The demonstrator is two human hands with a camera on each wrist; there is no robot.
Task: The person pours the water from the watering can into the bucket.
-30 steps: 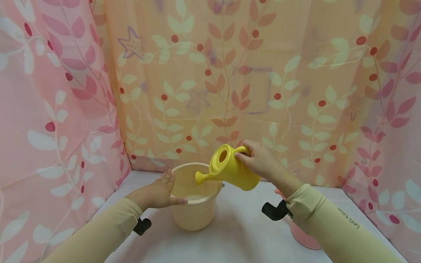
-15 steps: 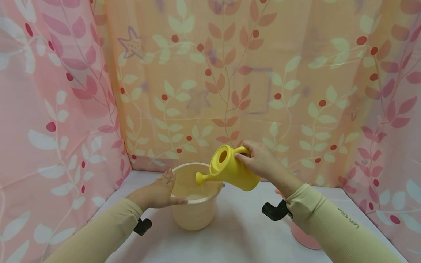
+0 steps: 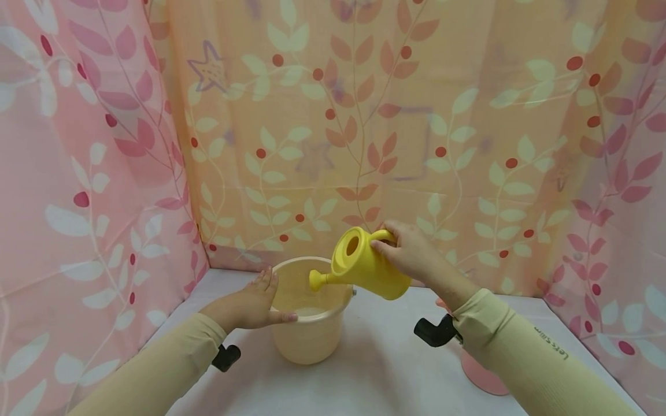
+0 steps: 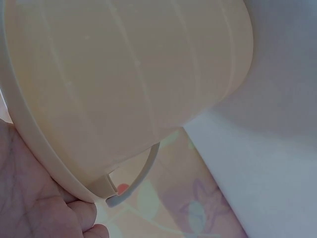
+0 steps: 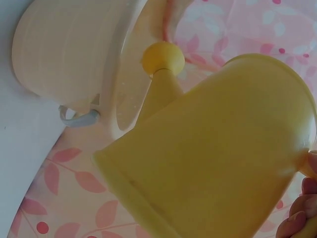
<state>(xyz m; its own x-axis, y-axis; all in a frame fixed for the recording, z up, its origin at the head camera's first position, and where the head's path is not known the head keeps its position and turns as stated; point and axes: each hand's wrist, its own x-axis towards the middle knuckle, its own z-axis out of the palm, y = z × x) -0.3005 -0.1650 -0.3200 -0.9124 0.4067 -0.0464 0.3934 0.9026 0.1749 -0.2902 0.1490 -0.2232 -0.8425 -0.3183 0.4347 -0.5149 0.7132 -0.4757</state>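
My right hand [image 3: 411,248] grips the handle of a yellow watering can [image 3: 366,271]. The can is held tilted to the left, its spout end over the opening of a cream bucket [image 3: 308,341]. In the right wrist view the can's body [image 5: 213,144] fills much of the frame, and part of that hand shows at the right edge. My left hand [image 3: 247,303] rests on the bucket's left rim, fingers straight and thumb along the front rim. The left wrist view has the bucket wall [image 4: 129,74] close up, with the palm against the rim. Any water flow is too faint to tell.
A pink object with a round base [image 3: 481,372] stands at the right, partly hidden by the right forearm. A grey bucket handle [image 4: 138,178] hangs at the bucket's side. Leaf-patterned cloth [image 3: 364,115] walls the white table [image 3: 374,370] at the back and sides.
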